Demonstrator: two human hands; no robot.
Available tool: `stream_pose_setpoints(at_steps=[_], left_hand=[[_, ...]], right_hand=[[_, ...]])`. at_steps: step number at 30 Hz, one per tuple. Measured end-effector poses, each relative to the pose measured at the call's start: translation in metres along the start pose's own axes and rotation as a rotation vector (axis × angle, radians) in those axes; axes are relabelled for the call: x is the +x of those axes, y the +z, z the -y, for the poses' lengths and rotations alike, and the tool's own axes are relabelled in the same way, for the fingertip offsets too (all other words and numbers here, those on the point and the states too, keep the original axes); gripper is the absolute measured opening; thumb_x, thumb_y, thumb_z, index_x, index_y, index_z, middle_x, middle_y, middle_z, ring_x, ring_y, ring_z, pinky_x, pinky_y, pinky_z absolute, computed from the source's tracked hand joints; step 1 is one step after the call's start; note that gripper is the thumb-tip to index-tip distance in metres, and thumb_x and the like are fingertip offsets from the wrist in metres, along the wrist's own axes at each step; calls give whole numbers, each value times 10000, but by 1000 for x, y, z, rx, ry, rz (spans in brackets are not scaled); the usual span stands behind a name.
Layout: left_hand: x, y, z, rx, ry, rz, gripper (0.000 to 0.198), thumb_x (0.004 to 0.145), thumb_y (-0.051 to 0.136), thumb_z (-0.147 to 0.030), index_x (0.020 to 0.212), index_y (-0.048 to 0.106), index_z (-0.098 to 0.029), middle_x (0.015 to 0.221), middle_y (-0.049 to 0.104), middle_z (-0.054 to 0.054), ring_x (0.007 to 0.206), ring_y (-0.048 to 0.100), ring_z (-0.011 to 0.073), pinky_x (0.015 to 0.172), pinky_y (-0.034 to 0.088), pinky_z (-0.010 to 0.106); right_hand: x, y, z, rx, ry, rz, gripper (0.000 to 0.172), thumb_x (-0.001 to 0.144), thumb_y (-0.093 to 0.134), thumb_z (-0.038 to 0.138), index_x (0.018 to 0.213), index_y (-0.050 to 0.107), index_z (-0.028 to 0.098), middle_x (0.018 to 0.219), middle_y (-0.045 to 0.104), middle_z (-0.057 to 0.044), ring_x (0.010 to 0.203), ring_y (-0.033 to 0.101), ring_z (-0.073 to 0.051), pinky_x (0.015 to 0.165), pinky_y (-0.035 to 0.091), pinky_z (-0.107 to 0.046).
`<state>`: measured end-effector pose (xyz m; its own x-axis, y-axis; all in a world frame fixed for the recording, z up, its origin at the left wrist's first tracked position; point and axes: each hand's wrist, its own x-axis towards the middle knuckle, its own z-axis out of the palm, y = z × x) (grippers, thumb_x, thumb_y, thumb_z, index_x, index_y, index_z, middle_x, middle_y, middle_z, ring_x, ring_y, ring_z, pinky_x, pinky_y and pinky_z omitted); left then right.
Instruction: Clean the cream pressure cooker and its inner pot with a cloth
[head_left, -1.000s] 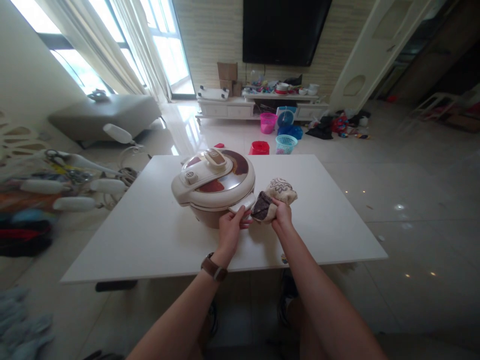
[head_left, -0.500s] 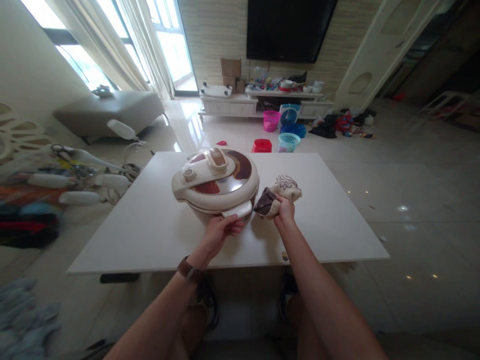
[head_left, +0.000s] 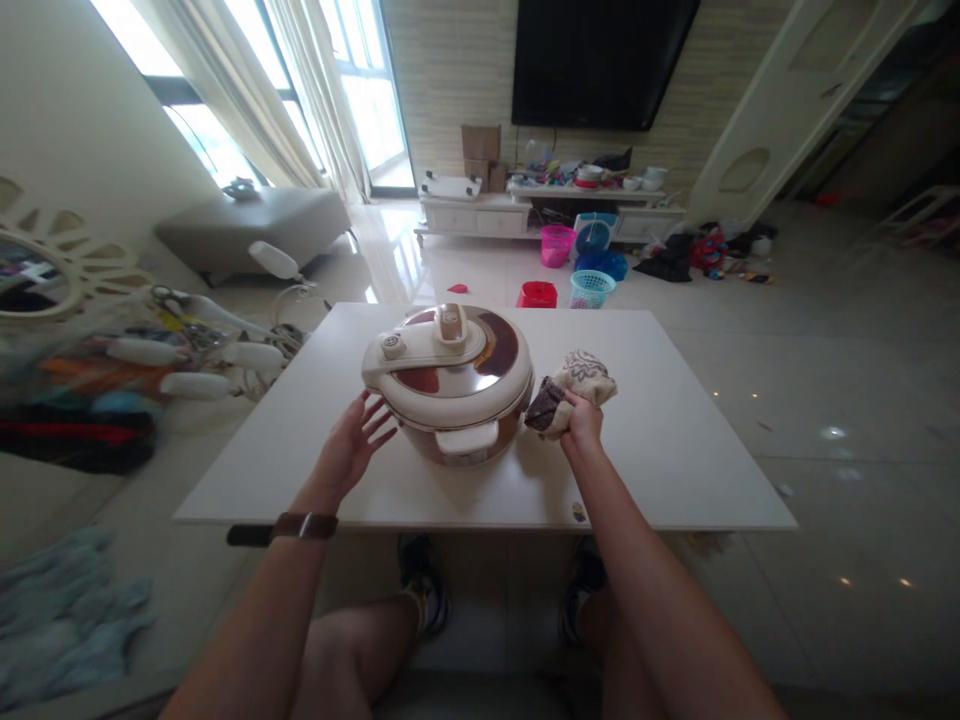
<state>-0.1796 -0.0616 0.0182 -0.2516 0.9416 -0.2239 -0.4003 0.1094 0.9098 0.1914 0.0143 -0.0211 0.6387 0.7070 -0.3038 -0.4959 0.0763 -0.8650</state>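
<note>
A cream and brown electric pressure cooker (head_left: pixel 457 385) stands upright on the white table (head_left: pixel 645 460), its lid closed. One pale side handle (head_left: pixel 466 440) points toward me. My left hand (head_left: pixel 354 443), with a brown watch on the wrist, is open at the cooker's left side, fingers spread near its rim; I cannot tell whether they touch it. In my right hand (head_left: pixel 583 418) a bunched beige and dark brown cloth (head_left: pixel 581 374) is gripped, just right of the cooker. The fingers are partly hidden by the cloth.
Beyond the table are a red bin (head_left: pixel 537 294), a light blue basket (head_left: pixel 592 289) and a pink bin (head_left: pixel 556 246) on the floor. A lamp with several white shades (head_left: pixel 196 386) stands left of the table. A small sticker (head_left: pixel 578 512) marks the near edge.
My left hand has let go of the near handle and moved left with its fingers spread. The cooker has turned, so its handle faces me more squarely. The right hand keeps the cloth.
</note>
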Motion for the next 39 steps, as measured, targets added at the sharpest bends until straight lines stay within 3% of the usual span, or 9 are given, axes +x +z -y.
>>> stream_pose_setpoints(at_steps=[3,6,15,21,24,28,34,39], left_hand=[[1,14,5,-21,31,7,444,812,818,-533,1121,704,-236,1395,668,102,1188,645,244,951,579,380],[4,22,7,-17,40,5,465,753,866,-530,1078,710,-236,1337,690,84,1154,633,228,917,564,335],[24,64,12,33,103,117,570,771,861,-503,1276,714,-282,1412,684,65,1173,651,202,863,522,254],[27,97,33,-9,111,207,788,618,970,-271,1348,677,-270,1585,559,117,1458,527,294,1073,530,332],[25,113,47,67,127,245,961,499,987,-107,1383,658,-288,1622,513,130,1506,485,325,1113,527,371],[24,128,58,111,187,207,1030,489,978,-68,1431,632,-302,1664,468,137,1527,459,343,1098,540,377],[24,137,64,144,224,121,1027,499,984,-81,1448,640,-273,1644,504,142,1545,439,379,1153,518,438],[20,153,77,301,292,-29,874,642,944,-169,1457,635,-235,1544,607,152,1502,496,403,1163,514,527]], right_hand=[[-6,4,2,-29,28,-80,376,575,804,118,948,761,133,921,808,-25,937,795,-235,756,680,-294],[-15,7,1,-42,14,-52,360,575,810,124,933,771,123,909,812,-39,932,789,-236,750,669,-293],[-11,-3,-3,-184,-124,-8,361,589,843,160,946,798,134,878,821,-38,879,783,-233,744,636,-295],[13,-12,8,-314,-230,-108,366,662,860,278,1002,810,153,927,823,-49,942,781,-247,739,625,-289],[20,-13,12,-267,-267,-158,378,685,829,247,1050,801,156,984,824,-43,1008,775,-236,785,628,-282],[21,-14,17,-193,-264,-151,385,675,823,222,1051,796,143,1028,825,-51,1024,771,-227,831,631,-281],[15,-17,27,-120,-240,-135,401,642,833,217,1032,791,133,1005,820,-50,995,774,-234,846,641,-297],[10,-16,35,-42,-288,-133,419,597,875,252,993,785,150,991,818,-40,1008,773,-256,873,658,-350]])
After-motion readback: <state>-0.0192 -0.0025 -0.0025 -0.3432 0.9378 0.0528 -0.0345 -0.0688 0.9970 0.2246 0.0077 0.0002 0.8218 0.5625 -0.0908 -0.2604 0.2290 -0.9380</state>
